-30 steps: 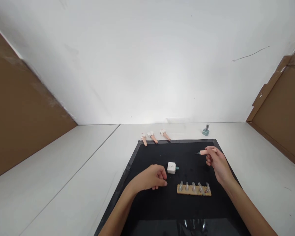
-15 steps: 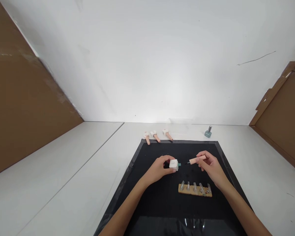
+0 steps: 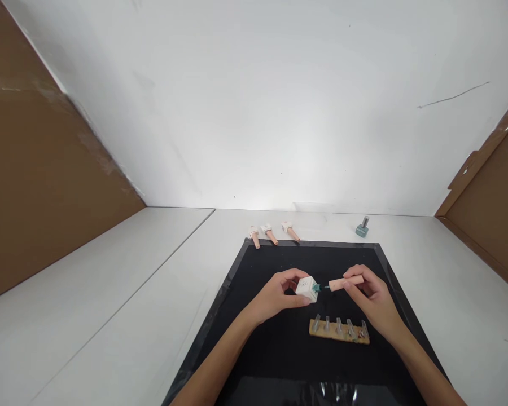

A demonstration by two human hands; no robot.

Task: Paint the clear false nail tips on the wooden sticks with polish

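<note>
Risks, left to right.
Left hand, thumb below and fingers above, pinching an open white bottle over the black mat. The bottle lies tipped, green neck to the right; more tilt, or a slack pinch, could let polish run out onto the mat. Whether its base touches the mat, I cannot tell from here.
Brush, at the bottle's neck; how far inside, if at all, is too small to tell. Poor alignment could catch the rim, smear the neck or splay the bristles.
Right hand, thumb and fingertips pinching the pink cap that carries the brush. A sinking wrist could knock the strip just below, toppling its clear tips.

Count, left to right.
Cardboard panels, two: one at far left, one at far right.
White bottles with pink caps on, three, in a row at the mat's far edge: first, second, third.
Hands, two.
Open white bottle, one; loose pink cap with brush, one.
Strip, one, tan, lying on the mat; clear tips on it, five, upright or leaning.
Green bottle, one, grey-capped, on the white table beyond the mat.
</note>
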